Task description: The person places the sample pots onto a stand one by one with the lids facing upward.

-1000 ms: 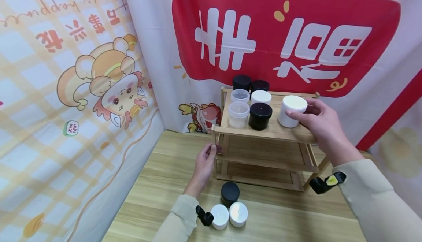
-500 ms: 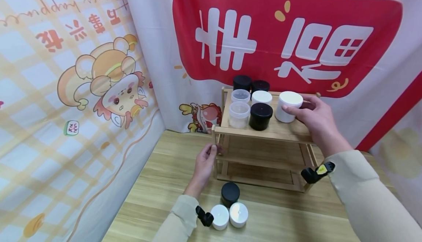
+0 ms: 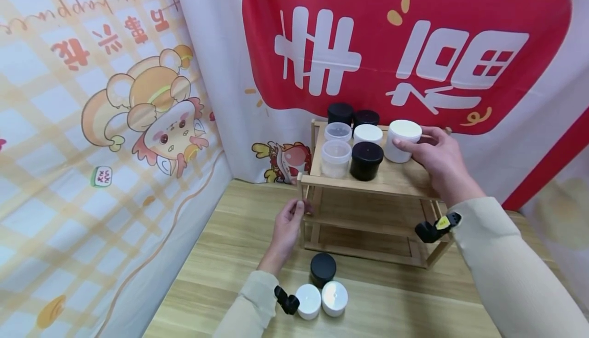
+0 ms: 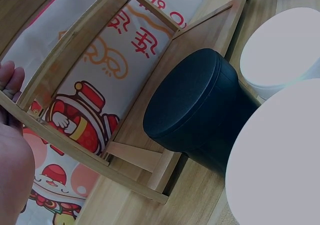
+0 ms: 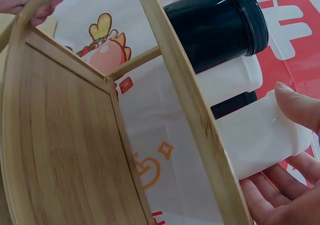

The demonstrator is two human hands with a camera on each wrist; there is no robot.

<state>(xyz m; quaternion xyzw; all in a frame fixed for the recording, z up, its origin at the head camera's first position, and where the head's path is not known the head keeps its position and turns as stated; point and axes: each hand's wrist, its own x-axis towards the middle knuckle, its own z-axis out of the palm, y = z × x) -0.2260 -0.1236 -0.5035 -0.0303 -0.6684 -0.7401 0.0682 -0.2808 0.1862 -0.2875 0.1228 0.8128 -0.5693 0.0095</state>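
My right hand [image 3: 439, 161] holds a white lidded jar [image 3: 401, 146] between thumb and fingers over the top shelf of a wooden rack [image 3: 407, 179]. In the right wrist view, the thumb lies at the white jar's lid [image 5: 290, 120] and the other fingers are under its side. Beside it on the shelf stand a black jar [image 3: 366, 161], another white jar [image 3: 368, 134], two clear jars [image 3: 335, 160] and two black jars behind. My left hand [image 3: 286, 228] grips the rack's front left post, its fingers partly hidden behind the wood.
On the wooden floor in front of the rack stand a black jar [image 3: 323, 269] and two white jars [image 3: 334, 298], close together. The rack has two lower shelves [image 3: 368, 210]. Printed curtains [image 3: 207, 72] hang behind and to the left.
My right hand has moved the white jar back and slightly left along the top shelf, near the other white jar. The left hand keeps its grip on the post.
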